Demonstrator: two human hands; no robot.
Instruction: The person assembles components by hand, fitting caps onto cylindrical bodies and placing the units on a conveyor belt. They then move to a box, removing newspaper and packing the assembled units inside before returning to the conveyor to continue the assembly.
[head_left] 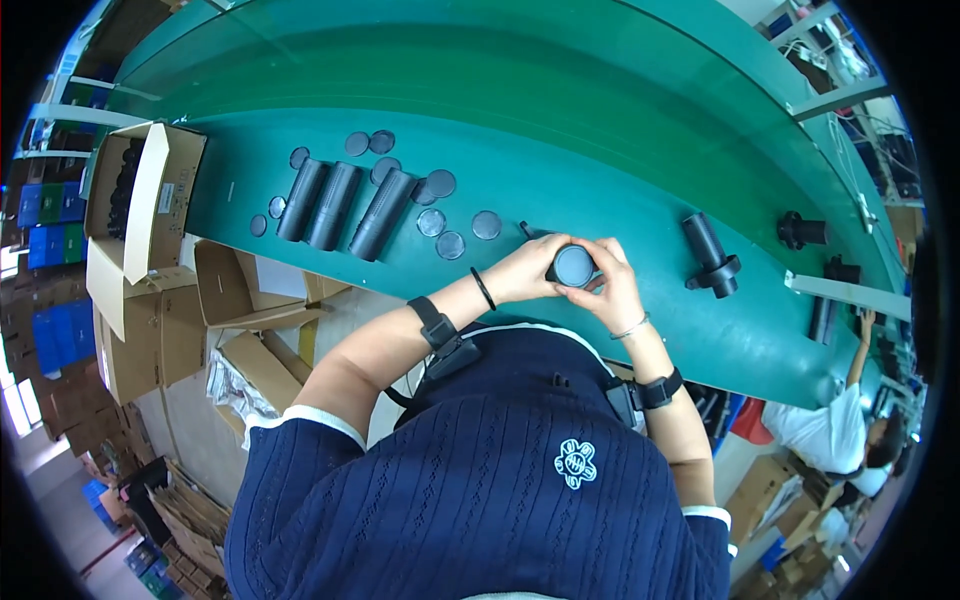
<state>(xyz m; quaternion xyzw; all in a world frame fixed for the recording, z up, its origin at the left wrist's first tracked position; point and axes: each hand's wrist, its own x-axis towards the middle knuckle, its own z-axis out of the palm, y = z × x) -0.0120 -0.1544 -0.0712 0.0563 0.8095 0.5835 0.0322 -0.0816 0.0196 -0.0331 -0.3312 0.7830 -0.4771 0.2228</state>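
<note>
A black cylinder [574, 266] stands between my two hands, with a round, grey-black cap-like end facing up. My left hand [527, 268] is closed around its left side. On the other side, the fingers of my right hand [617, 283] curl against the rim of that end. Most of the cylinder's body is hidden under the hands. A small dark part [527, 230] pokes out beyond my left hand. Farther left on the green bench lie several black tubes [333, 206], among them a longer, thicker one [383, 214]. Round black caps [487, 225] are scattered around them.
A black tube with a flange [708, 255] lies to the right, and another black part [803, 230] sits beyond it. An open cardboard box [165, 205] stands at the bench's left end. Another person [822, 432] works at the far right. Green bench surface [620, 345] runs below my hands.
</note>
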